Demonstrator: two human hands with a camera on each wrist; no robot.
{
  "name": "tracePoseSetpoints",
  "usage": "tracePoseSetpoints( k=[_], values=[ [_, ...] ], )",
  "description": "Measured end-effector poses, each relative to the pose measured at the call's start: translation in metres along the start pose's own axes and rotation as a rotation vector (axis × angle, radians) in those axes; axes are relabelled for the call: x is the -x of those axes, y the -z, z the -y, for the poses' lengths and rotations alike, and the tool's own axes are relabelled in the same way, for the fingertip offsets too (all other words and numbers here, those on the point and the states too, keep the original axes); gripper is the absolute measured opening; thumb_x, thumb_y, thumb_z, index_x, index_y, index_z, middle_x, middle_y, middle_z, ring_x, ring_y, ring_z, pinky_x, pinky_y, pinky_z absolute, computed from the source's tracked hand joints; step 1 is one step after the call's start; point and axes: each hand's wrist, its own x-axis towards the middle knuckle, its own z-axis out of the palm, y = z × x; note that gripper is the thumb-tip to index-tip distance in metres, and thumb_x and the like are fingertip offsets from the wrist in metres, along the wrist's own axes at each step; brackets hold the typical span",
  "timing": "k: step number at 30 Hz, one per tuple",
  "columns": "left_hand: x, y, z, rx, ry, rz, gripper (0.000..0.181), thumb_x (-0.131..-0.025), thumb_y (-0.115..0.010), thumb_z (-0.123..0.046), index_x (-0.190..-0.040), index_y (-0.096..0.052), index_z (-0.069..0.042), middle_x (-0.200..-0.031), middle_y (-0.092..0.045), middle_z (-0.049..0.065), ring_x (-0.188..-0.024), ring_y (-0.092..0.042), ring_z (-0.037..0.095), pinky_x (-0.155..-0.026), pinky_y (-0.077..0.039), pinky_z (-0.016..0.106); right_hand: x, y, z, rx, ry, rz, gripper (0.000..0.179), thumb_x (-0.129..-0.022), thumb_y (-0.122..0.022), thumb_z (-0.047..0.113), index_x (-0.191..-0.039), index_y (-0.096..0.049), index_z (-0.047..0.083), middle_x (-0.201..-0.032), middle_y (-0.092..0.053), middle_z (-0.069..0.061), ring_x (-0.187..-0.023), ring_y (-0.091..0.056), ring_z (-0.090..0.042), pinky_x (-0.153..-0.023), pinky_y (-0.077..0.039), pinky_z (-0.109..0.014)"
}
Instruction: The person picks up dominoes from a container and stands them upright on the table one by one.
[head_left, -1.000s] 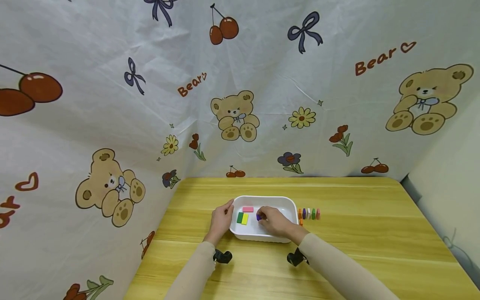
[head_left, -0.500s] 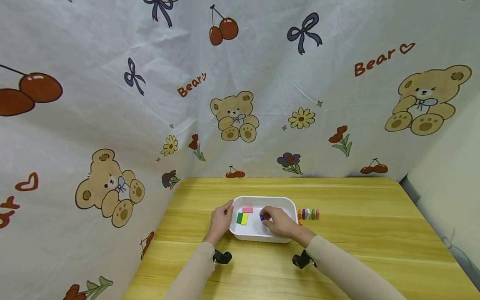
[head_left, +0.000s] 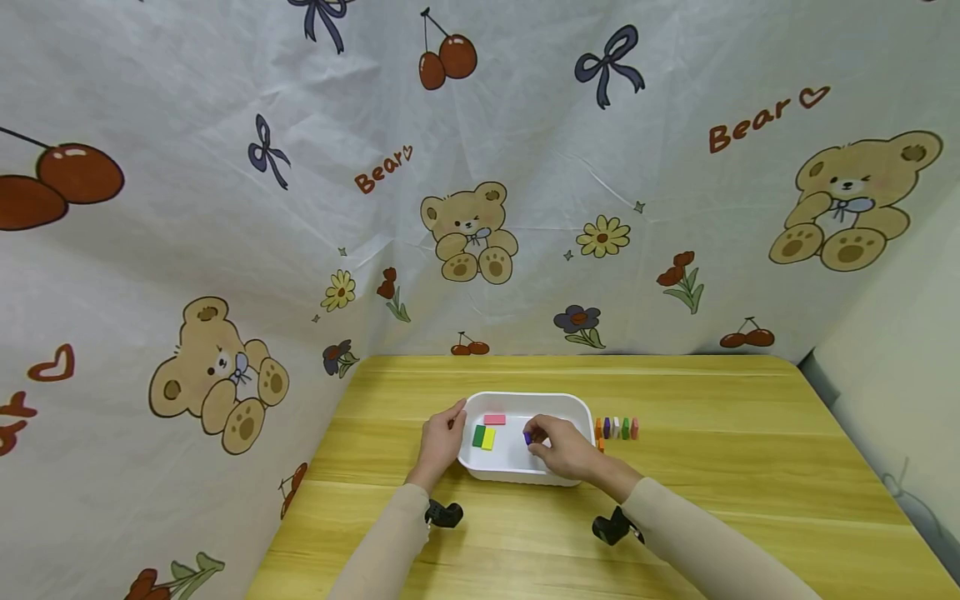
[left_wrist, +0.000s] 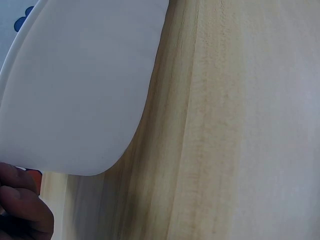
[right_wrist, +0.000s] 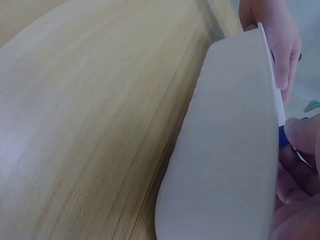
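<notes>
A white plastic tray (head_left: pixel 525 397) sits on the wooden table. My left hand (head_left: pixel 442 442) grips its left rim; in the left wrist view, curled fingers (left_wrist: pixel 25 200) show at the tray's corner. Over the tray's right half, my right hand (head_left: pixel 558 446) pinches a small purple domino (head_left: pixel 528 437) between thumb and fingers. The same piece (right_wrist: pixel 284 136) peeks past the rim in the right wrist view, looking blue, and mostly hidden. Inside the tray lie a pink domino (head_left: pixel 494 420), a green domino (head_left: pixel 478 436) and a yellow domino (head_left: pixel 488 439), the last two side by side.
Right of the tray, several coloured dominoes stand upright in a row, among them a white one (head_left: pixel 617 428) and a pink one (head_left: pixel 635 428). An orange domino (head_left: pixel 601 446) is partly hidden by the tray's edge. A bear-printed cloth (head_left: pixel 525 150) hangs behind the table (head_left: pixel 712 483).
My right hand has shifted a little to the right inside the tray, still pinching the purple domino. The left hand stays on the rim.
</notes>
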Motion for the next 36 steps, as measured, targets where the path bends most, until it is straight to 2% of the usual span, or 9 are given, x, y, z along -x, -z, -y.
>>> tracePoseSetpoints(
  k=[10, 13, 18, 25, 36],
  values=[
    [0.001, 0.001, -0.003, 0.000, 0.002, 0.003, 0.036, -0.107, -0.057, -0.026, -0.141, -0.065, -0.018, -0.143, -0.064, 0.009, -0.135, -0.059, 0.027, -0.108, -0.053, 0.046, 0.007, 0.006, 0.000, -0.026, 0.000, -0.041, 0.013, -0.096, -0.068, 0.001, -0.108, -0.066, 0.007, -0.099, -0.069, -0.004, -0.094, -0.064, -0.016, -0.089, -0.059, -0.051],
    [0.000, 0.001, -0.003, -0.007, 0.002, 0.000, 0.035, -0.107, -0.057, -0.026, -0.141, -0.065, -0.018, -0.143, -0.064, 0.008, -0.135, -0.059, 0.027, -0.108, -0.053, 0.046, 0.010, 0.011, -0.002, -0.017, 0.008, -0.045, 0.013, -0.096, -0.068, 0.002, -0.107, -0.066, 0.008, -0.099, -0.069, -0.003, -0.094, -0.064, -0.015, -0.087, -0.060, -0.045],
    [0.000, 0.000, -0.002, -0.018, 0.005, -0.004, 0.035, -0.107, -0.057, -0.026, -0.141, -0.065, -0.018, -0.143, -0.064, 0.008, -0.135, -0.059, 0.027, -0.109, -0.052, 0.046, 0.018, 0.020, -0.004, 0.003, 0.006, -0.042, 0.013, -0.097, -0.068, 0.003, -0.108, -0.066, 0.009, -0.100, -0.069, -0.002, -0.095, -0.064, -0.014, -0.082, -0.057, -0.028],
    [0.000, 0.000, -0.002, -0.026, 0.002, -0.003, 0.036, -0.107, -0.057, -0.027, -0.141, -0.065, -0.018, -0.142, -0.065, 0.009, -0.134, -0.060, 0.028, -0.109, -0.052, 0.046, 0.029, 0.032, -0.008, -0.013, 0.004, -0.044, 0.013, -0.097, -0.067, 0.002, -0.110, -0.065, 0.006, -0.101, -0.069, -0.005, -0.097, -0.065, -0.018, -0.077, -0.054, -0.026],
    [-0.001, 0.000, 0.000, -0.036, 0.007, -0.003, 0.036, -0.107, -0.057, -0.026, -0.141, -0.065, -0.018, -0.143, -0.065, 0.008, -0.135, -0.059, 0.028, -0.109, -0.052, 0.047, 0.035, 0.039, -0.013, -0.035, -0.029, -0.048, 0.014, -0.098, -0.067, 0.005, -0.111, -0.064, 0.009, -0.103, -0.070, -0.004, -0.099, -0.065, -0.017, -0.077, -0.053, -0.026]
  ],
)
